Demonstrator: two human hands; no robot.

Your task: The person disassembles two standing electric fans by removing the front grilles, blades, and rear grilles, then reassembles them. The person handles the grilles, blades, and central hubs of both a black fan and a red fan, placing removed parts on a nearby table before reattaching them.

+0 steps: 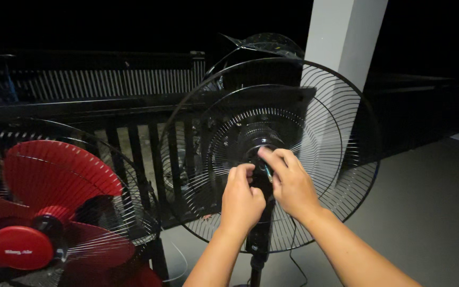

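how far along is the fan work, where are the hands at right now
Done: the black fan's rear guard sits on the stand with no blade or front guard fitted. In hand: the left hand and right hand work at the motor hub. Left: blade and front guard; a red fan stands beside.

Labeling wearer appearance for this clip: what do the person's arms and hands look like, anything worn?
Both forearms are bare as far as the frame shows: no sleeves in view. The left hand and right hand have no gloves; no rings, watch or wristband can be made out. Fingernails look short and unpainted. No markings are visible in the dim light.
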